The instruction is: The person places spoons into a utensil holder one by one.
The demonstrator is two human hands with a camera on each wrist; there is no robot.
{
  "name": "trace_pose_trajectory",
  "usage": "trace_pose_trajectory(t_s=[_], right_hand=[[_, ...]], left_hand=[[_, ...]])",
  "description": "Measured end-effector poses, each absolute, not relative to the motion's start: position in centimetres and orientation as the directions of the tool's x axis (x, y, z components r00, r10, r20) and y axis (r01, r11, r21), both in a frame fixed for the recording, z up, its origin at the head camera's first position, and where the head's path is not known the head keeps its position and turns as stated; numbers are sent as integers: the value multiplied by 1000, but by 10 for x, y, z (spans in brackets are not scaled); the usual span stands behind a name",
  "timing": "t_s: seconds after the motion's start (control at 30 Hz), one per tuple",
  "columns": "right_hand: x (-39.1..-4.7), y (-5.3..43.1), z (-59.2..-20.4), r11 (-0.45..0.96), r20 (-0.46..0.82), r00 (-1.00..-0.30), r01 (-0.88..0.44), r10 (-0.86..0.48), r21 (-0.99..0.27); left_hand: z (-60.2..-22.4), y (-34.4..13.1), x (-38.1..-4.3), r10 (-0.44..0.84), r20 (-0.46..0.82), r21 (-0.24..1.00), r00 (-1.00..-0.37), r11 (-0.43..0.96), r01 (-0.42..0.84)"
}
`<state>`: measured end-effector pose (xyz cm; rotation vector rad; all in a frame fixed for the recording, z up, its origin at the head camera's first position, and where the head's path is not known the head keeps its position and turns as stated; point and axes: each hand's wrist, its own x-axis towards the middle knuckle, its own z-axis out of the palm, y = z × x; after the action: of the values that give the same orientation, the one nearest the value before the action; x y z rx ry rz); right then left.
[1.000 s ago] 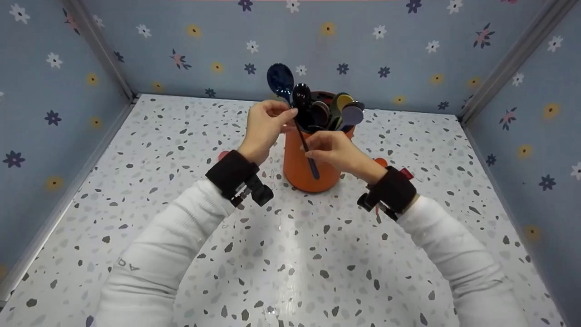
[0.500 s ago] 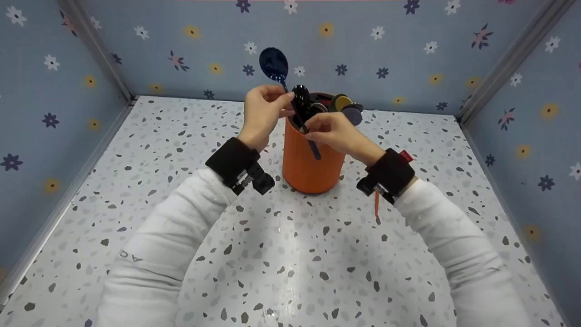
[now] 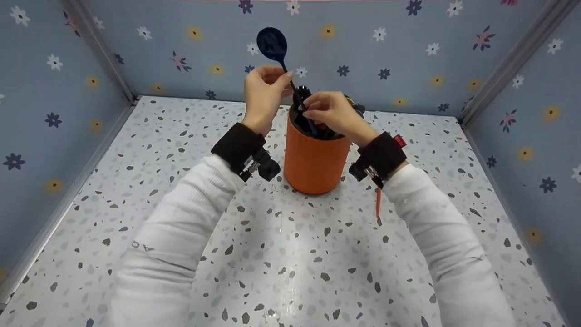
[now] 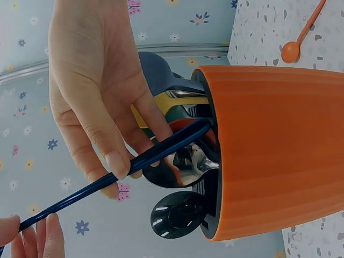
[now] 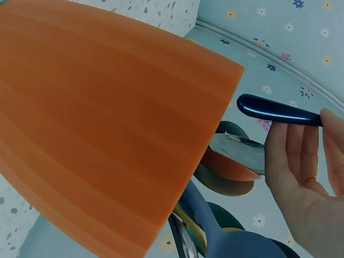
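A long-handled dark blue spoon [image 3: 272, 44] slants with its bowl up against the back wall. My left hand [image 3: 263, 94] pinches its handle below the bowl. Lower down, my right hand [image 3: 338, 114] pinches the same handle between thumb and fingers, seen close in the left wrist view. The rounded handle end [image 4: 196, 129] points at the mouth of the orange utensil holder [image 3: 316, 165], overlapping it in the head view. Out of that mouth stick a glossy black spoon [image 4: 177, 215], a metal spoon [image 4: 188, 164] and a blue-grey utensil [image 4: 161, 72].
A small orange spoon [image 4: 291, 52] lies on the speckled tabletop [image 3: 290, 272], mostly hidden under the right wrist in the head view. Flowered panels [image 3: 218, 27] enclose the back and both sides. Each wrist wears a black strap [image 3: 238, 146] with a camera.
Both hands have risen with the blue spoon. Its handle end has gone from in front of the holder's wall up to the level of the mouth.
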<state>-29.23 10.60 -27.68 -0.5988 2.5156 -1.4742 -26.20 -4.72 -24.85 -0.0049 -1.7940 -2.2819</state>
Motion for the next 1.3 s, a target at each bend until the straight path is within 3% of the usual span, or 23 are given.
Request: trace_pose_trajectory(t_s=[0.67, 1.3], right_hand=[[-299, 92, -289, 406, 57, -934, -208, -353, -890], [-297, 87, -289, 357, 98, -938, -222, -333, -907]], left_hand=[[-257, -48, -272, -220, 216, 964, -951, -107, 244], [-273, -52, -278, -246, 192, 974, -950, -73, 216]])
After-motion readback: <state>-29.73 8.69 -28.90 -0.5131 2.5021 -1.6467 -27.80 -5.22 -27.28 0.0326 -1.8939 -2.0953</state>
